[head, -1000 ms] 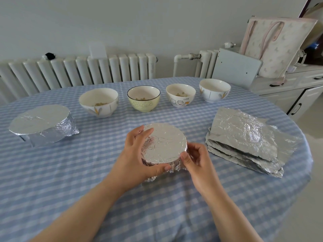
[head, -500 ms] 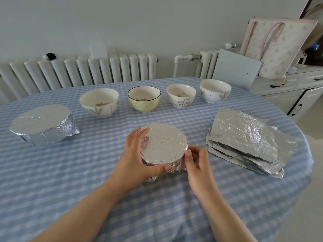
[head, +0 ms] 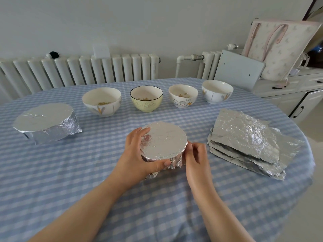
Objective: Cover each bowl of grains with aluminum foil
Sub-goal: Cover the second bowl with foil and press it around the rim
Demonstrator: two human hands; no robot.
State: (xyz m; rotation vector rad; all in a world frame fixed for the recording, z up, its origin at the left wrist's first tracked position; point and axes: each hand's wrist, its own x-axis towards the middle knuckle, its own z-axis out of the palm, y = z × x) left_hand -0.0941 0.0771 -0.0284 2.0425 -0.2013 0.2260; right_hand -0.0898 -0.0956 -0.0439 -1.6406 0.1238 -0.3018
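A foil-covered bowl (head: 164,142) sits near the front middle of the bench (head: 87,172), which wears a blue checked cloth; the left hand (head: 138,154) curls round its left side, fingers over the rim and thumb along the near edge; the right hand (head: 196,156) pinches the crumpled foil skirt at the bowl's right side, fingers bent; a second foil-covered bowl (head: 46,122) stands well apart at the left; behind, in a row, four uncovered bowls: a white bowl with a leaf pattern (head: 101,101), a yellow-green bowl (head: 146,98), a small cartoon bowl (head: 183,96) and another white bowl (head: 217,91), three with grains showing inside; a stack of foil sheets (head: 244,142) lies to the right of the hands.
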